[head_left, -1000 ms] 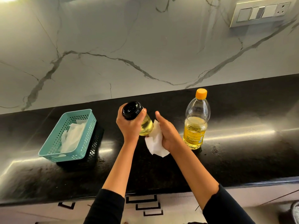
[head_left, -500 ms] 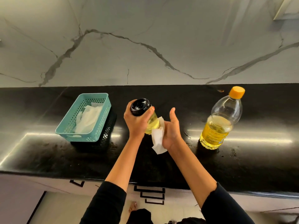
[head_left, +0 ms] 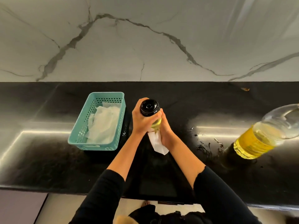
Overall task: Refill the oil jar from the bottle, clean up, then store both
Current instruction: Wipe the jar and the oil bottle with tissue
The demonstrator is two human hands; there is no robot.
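1. Background: pale marble wall (head_left: 145, 46) with grey veins. Below it, a glossy black counter (head_left: 48, 159) runs the full width.
2. Oil bottle (head_left: 258, 139): clear plastic, standing on the counter at the far right, well apart from the hands. Yellow oil fills the lower part. In the picture its long axis slants from the base at lower left to the neck at upper right. The top is cut off by the frame edge.
3. Basket (head_left: 77, 126): teal, perforated, rectangular, on the counter left of the hands, long axis running front to back. Crumpled white paper sheets (head_left: 103, 123) lie inside.
4. Left hand (head_left: 140, 123): fingers curled round the oil jar (head_left: 149, 108), gripping just under the black cap.
5. Right hand (head_left: 165, 130): wrapped against the jar's right side, holding a white paper towel (head_left: 157, 143) to the glass. One corner of the towel hangs below the hands.
6. The oil jar is held above the counter at centre, between basket and bottle. Long axis near upright, cap end up and facing the camera. Yellow oil shows between the hands.
7. Wet smears (head_left: 207, 141) lie on the counter between hands and bottle.
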